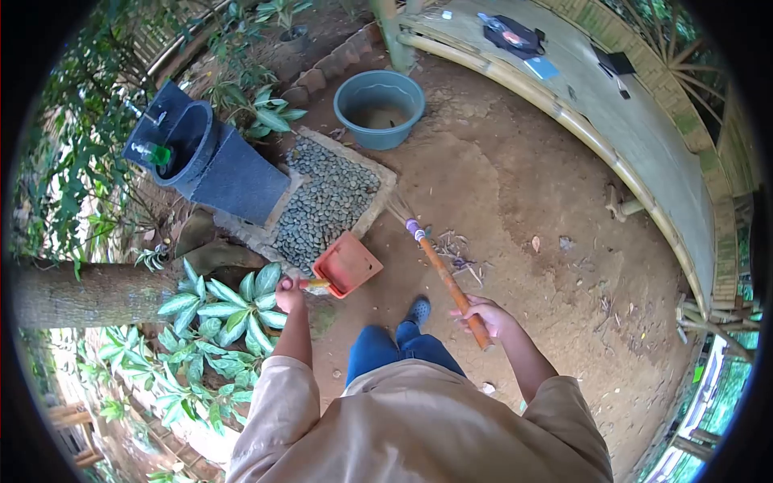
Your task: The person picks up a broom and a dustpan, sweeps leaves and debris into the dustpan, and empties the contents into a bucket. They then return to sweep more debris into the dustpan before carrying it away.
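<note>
My left hand (290,295) is closed around the yellow handle of a red-orange dustpan (349,264). The pan is held in front of me by the corner of a pebble bed (326,201). My right hand (488,316) grips a broom (443,274) near the upper end of its brown stick. Purple binding wraps the broom's lower part, and thin bristles point away toward the edging of the pebbles. A scatter of dry leaves and twigs (460,256) lies on the soil just right of the broom.
A dark stone sink (241,181) with a green soap bottle (153,153) stands left, and a teal tub (378,137) ahead. A raised bamboo-edged platform (644,137) curves along the right, carrying a dark bag (514,37). Leafy plants (233,310) and a trunk (97,294) are at left.
</note>
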Tool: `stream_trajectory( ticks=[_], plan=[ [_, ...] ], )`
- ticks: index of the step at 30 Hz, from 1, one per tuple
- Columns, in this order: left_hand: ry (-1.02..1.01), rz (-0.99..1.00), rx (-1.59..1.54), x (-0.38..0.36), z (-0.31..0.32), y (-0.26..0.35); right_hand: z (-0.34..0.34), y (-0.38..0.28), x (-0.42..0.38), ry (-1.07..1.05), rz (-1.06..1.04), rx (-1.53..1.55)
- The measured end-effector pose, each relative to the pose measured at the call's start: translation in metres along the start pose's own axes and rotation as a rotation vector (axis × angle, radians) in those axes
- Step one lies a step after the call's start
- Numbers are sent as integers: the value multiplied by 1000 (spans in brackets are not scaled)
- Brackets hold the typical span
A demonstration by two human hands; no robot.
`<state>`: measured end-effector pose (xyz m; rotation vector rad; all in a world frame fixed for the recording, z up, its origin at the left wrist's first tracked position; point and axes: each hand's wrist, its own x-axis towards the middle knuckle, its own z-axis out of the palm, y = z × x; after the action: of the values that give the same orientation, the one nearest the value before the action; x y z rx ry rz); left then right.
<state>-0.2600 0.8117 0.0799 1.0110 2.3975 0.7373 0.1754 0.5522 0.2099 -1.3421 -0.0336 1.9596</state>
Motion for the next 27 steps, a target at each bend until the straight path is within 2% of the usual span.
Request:
stream_trajectory(
  ticks=[2,5,8,11,14,17,20,23,27],
  plan=[
    [-57,22,-46,-30,-2,-11,-42,41,10,81,-13,-41],
    [-110,48,-95,-60,1,-41,-38,81,-3,312,-25,-262],
    [-146,18,-97,-95,-7,-57,-43,119,-21,364,-126,-326],
    [-166,-13,-81,-136,-24,-65,-45,143,-35,385,-109,-328],
    [-194,-53,-97,-166,-27,-84,-54,166,-33,468,-89,-456],
    [-216,-65,-101,-198,-32,-111,-53,183,-38,454,-134,-389],
    [-254,-158,-190,-220,-38,-138,-37,193,-56,483,-60,-285],
    [-221,-174,-192,-232,-46,-156,-52,206,-57,449,11,-448],
    [-139,-203,-140,-239,-62,-170,-39,210,-68,415,3,-596]
  ],
)
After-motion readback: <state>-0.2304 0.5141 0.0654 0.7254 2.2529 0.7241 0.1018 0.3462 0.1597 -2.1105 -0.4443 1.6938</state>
